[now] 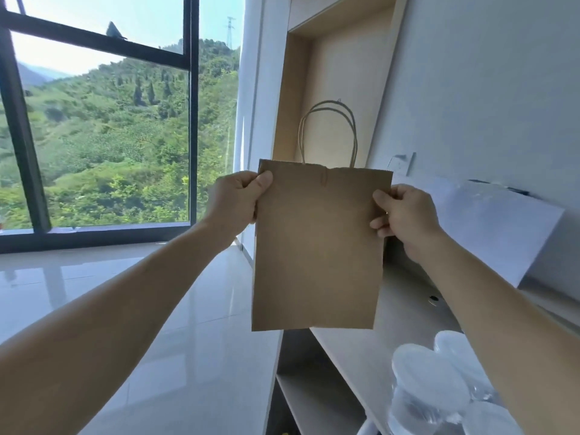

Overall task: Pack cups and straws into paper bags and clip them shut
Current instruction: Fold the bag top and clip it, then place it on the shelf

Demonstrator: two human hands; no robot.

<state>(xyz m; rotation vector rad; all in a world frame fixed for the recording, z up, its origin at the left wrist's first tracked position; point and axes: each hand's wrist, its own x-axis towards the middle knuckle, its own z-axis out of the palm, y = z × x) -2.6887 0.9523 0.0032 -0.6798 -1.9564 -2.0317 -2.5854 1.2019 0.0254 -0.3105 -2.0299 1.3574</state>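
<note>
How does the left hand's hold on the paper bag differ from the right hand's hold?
The left hand pinches the paper bag at its top left corner; the right hand pinches the right edge, a little lower. The left thumb lies on the bag's near face just under the rim; the right thumb sits further below the rim. Both hands hold the flat bag upright in the air.

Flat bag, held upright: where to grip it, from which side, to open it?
Pinch the bag high on both side edges, coming in from left and right, as the left hand and right hand do. It hangs flat, handles up, so the mouth lies there.
</note>
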